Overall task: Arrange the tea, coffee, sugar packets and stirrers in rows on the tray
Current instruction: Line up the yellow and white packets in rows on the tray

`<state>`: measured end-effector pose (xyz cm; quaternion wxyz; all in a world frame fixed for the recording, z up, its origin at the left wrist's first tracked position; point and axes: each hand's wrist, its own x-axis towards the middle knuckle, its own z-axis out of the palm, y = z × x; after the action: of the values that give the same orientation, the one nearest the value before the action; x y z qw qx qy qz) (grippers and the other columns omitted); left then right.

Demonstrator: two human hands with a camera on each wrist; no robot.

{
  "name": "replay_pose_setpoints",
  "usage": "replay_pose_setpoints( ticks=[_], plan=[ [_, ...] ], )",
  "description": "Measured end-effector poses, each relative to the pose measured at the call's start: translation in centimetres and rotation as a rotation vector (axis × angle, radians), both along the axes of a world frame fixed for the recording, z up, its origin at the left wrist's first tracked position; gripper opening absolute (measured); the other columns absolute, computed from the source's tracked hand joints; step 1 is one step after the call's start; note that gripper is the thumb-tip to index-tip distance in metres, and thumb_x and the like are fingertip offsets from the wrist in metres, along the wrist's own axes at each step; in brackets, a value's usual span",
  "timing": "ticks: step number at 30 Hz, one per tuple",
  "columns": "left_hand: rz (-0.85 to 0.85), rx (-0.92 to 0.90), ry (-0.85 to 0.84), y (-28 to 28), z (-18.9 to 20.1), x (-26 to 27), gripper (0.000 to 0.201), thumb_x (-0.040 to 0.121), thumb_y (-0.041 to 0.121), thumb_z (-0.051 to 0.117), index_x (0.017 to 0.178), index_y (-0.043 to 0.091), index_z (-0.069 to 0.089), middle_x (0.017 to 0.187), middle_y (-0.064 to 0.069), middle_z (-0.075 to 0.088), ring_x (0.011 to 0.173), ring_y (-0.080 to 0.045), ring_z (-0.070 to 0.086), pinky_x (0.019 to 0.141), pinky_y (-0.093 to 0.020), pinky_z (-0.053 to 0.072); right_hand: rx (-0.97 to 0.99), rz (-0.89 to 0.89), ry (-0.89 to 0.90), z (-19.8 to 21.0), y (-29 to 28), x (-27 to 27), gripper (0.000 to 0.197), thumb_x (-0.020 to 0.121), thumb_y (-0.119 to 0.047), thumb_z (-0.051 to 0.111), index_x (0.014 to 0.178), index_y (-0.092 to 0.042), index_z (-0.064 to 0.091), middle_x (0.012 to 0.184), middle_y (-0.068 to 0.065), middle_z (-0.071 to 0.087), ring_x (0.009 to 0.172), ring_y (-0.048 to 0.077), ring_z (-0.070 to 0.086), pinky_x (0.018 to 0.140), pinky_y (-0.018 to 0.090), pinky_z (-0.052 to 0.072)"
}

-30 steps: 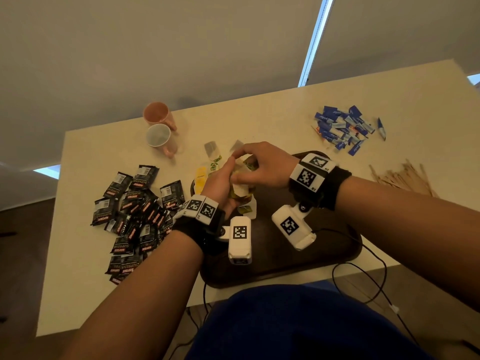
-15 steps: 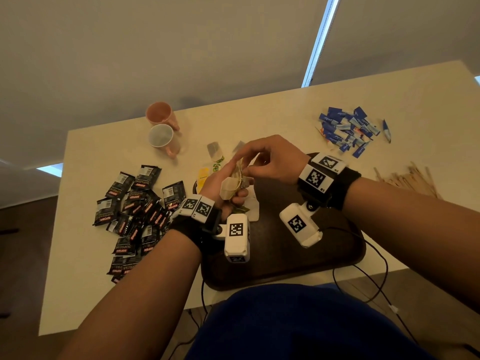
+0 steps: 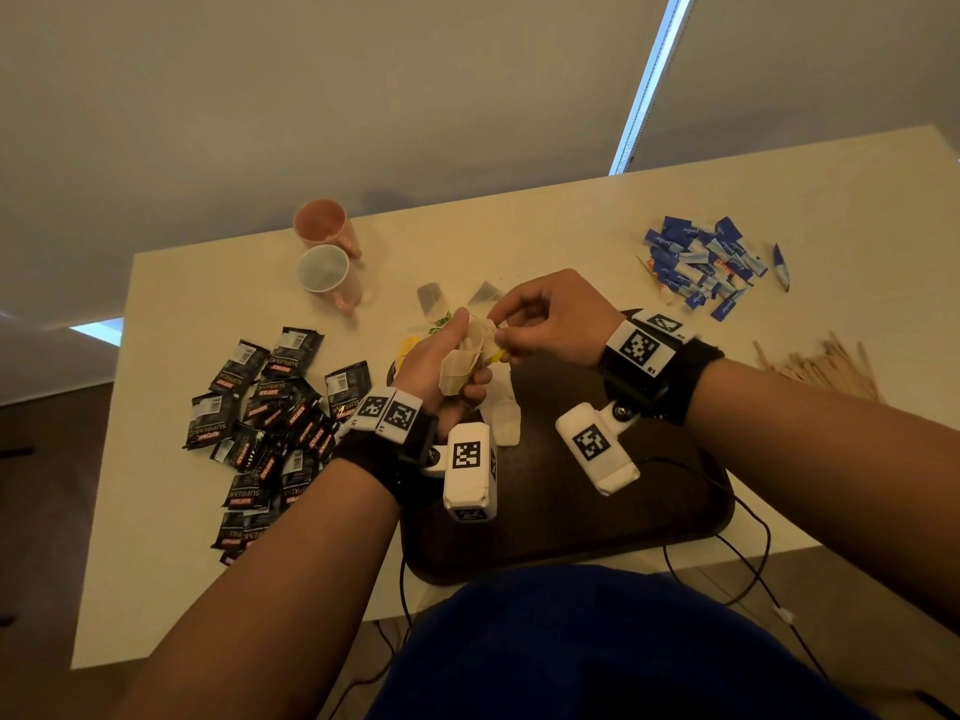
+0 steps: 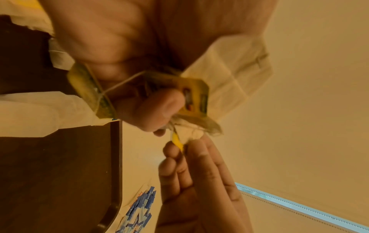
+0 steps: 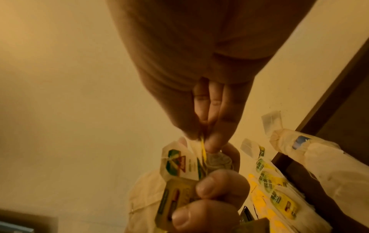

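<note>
The left hand (image 3: 441, 371) is closed around a small bunch of tea bags (image 3: 462, 363), held up just above the far left corner of the tray (image 3: 571, 511). The right hand (image 3: 545, 324) pinches a yellow tag (image 4: 177, 141) sticking out of that bunch between thumb and fingertips — a narrow, fine grip.

These tea bags look feather-light, soft and papery, with thin strings that seem tangled together; I'd guess a hard tug could tear a bag or pull a tag off. The safer hold is probably the paper tag or the folded top of a bag, teasing one out while the other hand keeps the rest loosely bunched.

A few tea bags lie on the tray's corner and on the table (image 3: 519, 226) just beyond it. The black coffee packets (image 3: 265, 423) are heaped to the left of the tray, the blue sugar packets (image 3: 701, 262) far right, the wooden stirrers (image 3: 826, 363) near the right edge — all off the tray.

How many bags the left hand holds I cannot tell; the fingers cover them, and both wrist views are blurred. The arms and wrist cameras hide much of the tray.
</note>
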<state>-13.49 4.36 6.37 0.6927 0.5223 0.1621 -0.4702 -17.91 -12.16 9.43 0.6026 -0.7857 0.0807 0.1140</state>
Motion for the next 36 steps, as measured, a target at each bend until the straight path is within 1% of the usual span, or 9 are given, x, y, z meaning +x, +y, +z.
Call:
replay_pose_setpoints(
  ticks=[5, 12, 15, 17, 21, 26, 29, 33, 36],
  plan=[
    [0.034, 0.015, 0.027, 0.1, 0.0, 0.2, 0.040, 0.103, 0.043, 0.043, 0.114, 0.006, 0.054, 0.077, -0.011, 0.050, 0.045, -0.011, 0.049, 0.033, -0.015, 0.036, -0.030, -0.030, -0.020, 0.0, -0.3, 0.2, 0.019, 0.083, -0.003, 0.072, 0.101, -0.005, 0.070, 0.084, 0.015, 0.073, 0.072, 0.024, 0.072, 0.069, 0.031, 0.061],
    [0.041, 0.013, 0.013, 0.0, 0.3, 0.4, 0.038, 0.104, 0.038, 0.043, 0.123, 0.006, 0.050, 0.078, -0.010, 0.054, 0.044, -0.010, 0.049, 0.033, -0.015, 0.035, 0.039, -0.100, -0.016, 0.5, -0.6, 0.4, 0.026, 0.084, -0.005, 0.072, 0.110, -0.004, 0.067, 0.085, 0.013, 0.073, 0.069, 0.016, 0.071, 0.063, 0.021, 0.056],
    [0.063, 0.050, 0.021, 0.0, 0.5, 0.4, 0.034, 0.103, 0.036, 0.045, 0.116, 0.005, 0.053, 0.076, -0.011, 0.054, 0.040, -0.010, 0.048, 0.032, -0.015, 0.035, -0.012, -0.133, -0.025, 0.5, -0.7, 0.5, 0.022, 0.085, -0.006, 0.071, 0.108, -0.006, 0.069, 0.087, 0.008, 0.073, 0.070, 0.012, 0.071, 0.062, 0.023, 0.058],
    [0.091, 0.079, 0.012, 0.1, 0.7, 0.4, 0.029, 0.103, 0.032, 0.047, 0.109, 0.005, 0.056, 0.073, -0.011, 0.054, 0.042, -0.011, 0.047, 0.032, -0.015, 0.034, -0.016, -0.170, -0.022, 0.5, -0.8, 0.6, 0.018, 0.086, -0.008, 0.070, 0.104, -0.007, 0.071, 0.089, 0.009, 0.072, 0.073, 0.017, 0.072, 0.064, 0.028, 0.060],
    [0.096, 0.103, 0.002, 0.4, 0.5, 0.4, 0.028, 0.101, 0.031, 0.050, 0.110, 0.005, 0.056, 0.072, -0.010, 0.059, 0.051, -0.014, 0.047, 0.033, -0.017, 0.035, 0.025, -0.211, 0.006, 0.7, -0.9, 0.7, 0.010, 0.087, -0.013, 0.070, 0.096, -0.009, 0.072, 0.092, 0.011, 0.070, 0.074, 0.027, 0.073, 0.065, 0.035, 0.062],
    [0.047, 0.115, 0.002, 0.6, 0.6, 0.5, 0.026, 0.101, 0.032, 0.048, 0.105, 0.007, 0.055, 0.063, -0.006, 0.057, 0.047, -0.013, 0.043, 0.033, -0.017, 0.034, -0.065, -0.193, -0.099, 0.7, -0.9, 0.8, 0.013, 0.089, -0.017, 0.069, 0.097, -0.007, 0.072, 0.092, 0.009, 0.071, 0.076, 0.020, 0.071, 0.061, 0.027, 0.059],
    [0.066, 0.089, 0.021, 0.6, 0.9, 0.6, 0.027, 0.101, 0.032, 0.048, 0.097, 0.006, 0.055, 0.059, -0.007, 0.054, 0.043, -0.013, 0.042, 0.032, -0.016, 0.032, -0.055, -0.190, -0.082, 0.6, -1.1, 0.8, 0.015, 0.089, -0.017, 0.069, 0.097, -0.006, 0.072, 0.092, 0.007, 0.071, 0.077, 0.017, 0.071, 0.061, 0.025, 0.059],
    [0.101, -0.012, 0.110, 0.9, 2.0, 0.7, 0.034, 0.103, 0.033, 0.042, 0.090, 0.005, 0.055, 0.052, -0.007, 0.049, 0.033, -0.010, 0.042, 0.028, -0.016, 0.031, -0.055, -0.158, -0.029, 0.0, -1.6, 0.3, 0.015, 0.088, -0.016, 0.069, 0.099, -0.007, 0.072, 0.088, -0.001, 0.070, 0.070, 0.005, 0.068, 0.059, 0.017, 0.055],
    [0.090, -0.054, 0.143, 1.0, 2.7, 0.6, 0.038, 0.104, 0.035, 0.038, 0.083, 0.007, 0.054, 0.048, -0.005, 0.048, 0.030, -0.009, 0.041, 0.028, -0.014, 0.030, -0.111, -0.117, -0.040, -0.8, -1.9, -0.1, 0.016, 0.087, -0.018, 0.070, 0.100, -0.008, 0.073, 0.089, 0.005, 0.072, 0.073, 0.010, 0.069, 0.061, 0.018, 0.056]
  ],
)
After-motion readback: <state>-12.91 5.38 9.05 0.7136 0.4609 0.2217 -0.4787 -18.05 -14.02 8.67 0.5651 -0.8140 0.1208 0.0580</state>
